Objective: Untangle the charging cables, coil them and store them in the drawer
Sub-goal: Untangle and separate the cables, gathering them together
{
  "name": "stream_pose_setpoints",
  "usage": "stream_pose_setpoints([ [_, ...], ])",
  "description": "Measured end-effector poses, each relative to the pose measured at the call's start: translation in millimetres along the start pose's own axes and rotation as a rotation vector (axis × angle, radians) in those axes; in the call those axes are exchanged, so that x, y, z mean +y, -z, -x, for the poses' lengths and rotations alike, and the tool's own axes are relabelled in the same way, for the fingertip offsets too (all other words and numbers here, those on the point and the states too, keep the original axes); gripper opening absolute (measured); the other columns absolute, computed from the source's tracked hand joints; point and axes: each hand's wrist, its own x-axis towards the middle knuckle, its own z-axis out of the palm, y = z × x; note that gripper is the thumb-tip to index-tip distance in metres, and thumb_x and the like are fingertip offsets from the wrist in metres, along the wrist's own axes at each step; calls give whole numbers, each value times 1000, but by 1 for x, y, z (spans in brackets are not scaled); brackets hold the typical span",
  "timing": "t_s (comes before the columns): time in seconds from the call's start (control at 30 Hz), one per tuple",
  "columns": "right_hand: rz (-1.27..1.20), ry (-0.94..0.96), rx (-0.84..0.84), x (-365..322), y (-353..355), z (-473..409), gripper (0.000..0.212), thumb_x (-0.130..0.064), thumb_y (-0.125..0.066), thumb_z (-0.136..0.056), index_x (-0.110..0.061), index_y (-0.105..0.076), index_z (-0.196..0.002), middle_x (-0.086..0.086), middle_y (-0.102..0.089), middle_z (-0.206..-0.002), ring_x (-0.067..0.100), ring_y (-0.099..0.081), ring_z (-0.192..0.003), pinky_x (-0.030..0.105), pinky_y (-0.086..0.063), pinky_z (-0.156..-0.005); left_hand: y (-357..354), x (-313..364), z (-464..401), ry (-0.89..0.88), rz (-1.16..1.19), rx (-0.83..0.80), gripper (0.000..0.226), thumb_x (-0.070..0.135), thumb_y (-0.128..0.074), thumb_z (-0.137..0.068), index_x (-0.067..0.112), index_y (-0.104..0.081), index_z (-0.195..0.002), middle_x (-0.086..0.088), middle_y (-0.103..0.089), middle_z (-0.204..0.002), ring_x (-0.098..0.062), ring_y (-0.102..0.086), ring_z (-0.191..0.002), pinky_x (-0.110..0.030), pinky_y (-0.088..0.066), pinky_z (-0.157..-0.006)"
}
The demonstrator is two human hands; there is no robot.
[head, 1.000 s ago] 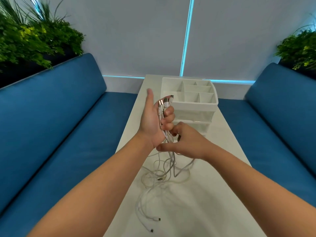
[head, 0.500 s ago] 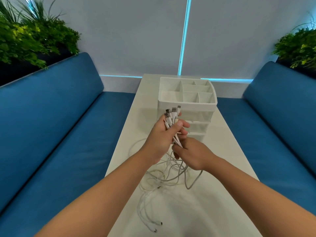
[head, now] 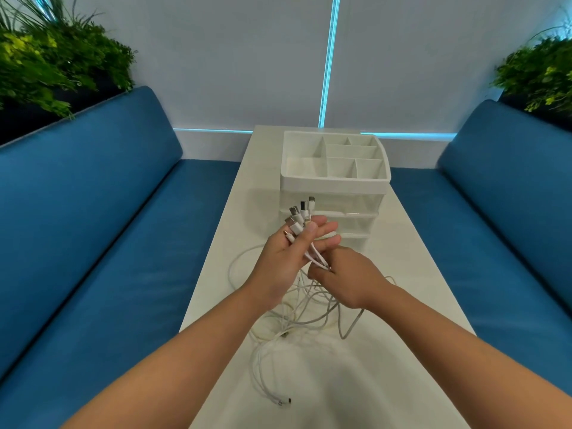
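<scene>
Several white charging cables (head: 297, 320) lie in a tangled heap on the white table (head: 408, 274). My left hand (head: 288, 258) holds a bunch of their plug ends (head: 298, 216), which fan out above its fingers. Just below and to the right, my right hand (head: 346, 278) pinches the cable strands where they leave the left hand. Loose loops hang from both hands down to the table, and two plug ends (head: 284, 401) lie near the front. The white organiser (head: 334, 178) with drawers (head: 356, 224) stands right behind the hands; the drawers appear closed.
Blue sofas run along both sides of the table, left (head: 93, 227) and right (head: 501, 212). Green plants stand behind the left backrest (head: 55, 60) and the right backrest (head: 538, 75). A white wall with a glowing blue strip (head: 329, 60) closes the far end.
Both hands have dropped lower and nearer the table with the cables. The left hand has turned over, so the plugs now fan out above its fingers. The right hand stays on the strands beneath.
</scene>
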Motion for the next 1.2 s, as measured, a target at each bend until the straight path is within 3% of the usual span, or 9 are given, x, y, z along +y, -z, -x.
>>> stream_pose_setpoints([
  [0.17,-126,13,-37,5,0,-1,31,-41,-51,-84,-16,-70,-86,0,-67,-88,19,-62,-81,40,-52,-74,4,0,2,26,19,-15,47,41,-48,-91,20,-55,-132,-5,-70,-123,-22,-67,-113,-34,-53,-97],
  [0.27,-246,50,-16,15,-2,3,21,-37,-58,-92,-27,-76,-90,-6,-64,-97,9,-59,-87,34,-48,-79,8,-2,6,14,19,-5,44,42,-46,-92,23,-56,-131,-5,-70,-123,-22,-66,-115,-35,-53,-98],
  [0.37,-294,47,-1,20,-9,8,21,-42,-60,-92,-35,-72,-77,-4,-60,-91,6,-57,-80,32,-45,-77,8,-6,10,5,18,23,43,41,-45,-94,21,-57,-129,-7,-71,-120,-23,-67,-113,-36,-53,-97],
  [0.47,-231,27,2,19,-14,11,32,-45,-57,-92,-28,-69,-69,-5,-56,-83,8,-55,-74,33,-44,-74,6,-9,11,13,19,87,37,36,-41,-100,14,-61,-123,-10,-74,-112,-24,-70,-108,-36,-56,-92],
  [0.6,-112,15,-2,15,-13,10,45,-49,-49,-96,-14,-67,-74,2,-59,-86,15,-59,-76,39,-47,-74,1,-9,11,18,8,124,35,33,-41,-104,11,-64,-118,-11,-75,-107,-25,-72,-103,-33,-57,-87],
  [0.73,-213,38,-31,12,-11,13,48,-53,-48,-95,-17,-67,-70,-6,-53,-73,8,-52,-65,29,-42,-67,0,-4,10,19,8,99,38,41,-50,-92,21,-63,-121,-9,-75,-109,-24,-72,-102,-36,-59,-84],
  [0.93,-293,94,-55,5,-18,12,47,-51,-43,-98,-12,-66,-84,-3,-66,-76,10,-59,-71,33,-48,-75,4,-4,11,31,-27,64,25,45,-55,-85,41,-76,-98,-7,-76,-97,-24,-73,-84,-47,-56,-60],
  [1.07,-250,98,-65,1,-16,12,46,-51,-42,-99,-19,-58,-70,-6,-64,-75,3,-53,-60,27,-43,-66,5,-3,10,7,-5,40,24,41,-61,-85,22,-75,-86,-7,-63,-71,-18,-61,-61,-44,-52,-71],
  [1.2,-258,81,-93,2,-17,12,47,-51,-43,-98,-15,-58,-72,-8,-54,-66,4,-49,-57,28,-41,-65,7,-6,9,9,-49,33,24,36,-65,-85,18,-67,-101,0,-52,-65,-13,-53,-62,-30,-51,-64],
])
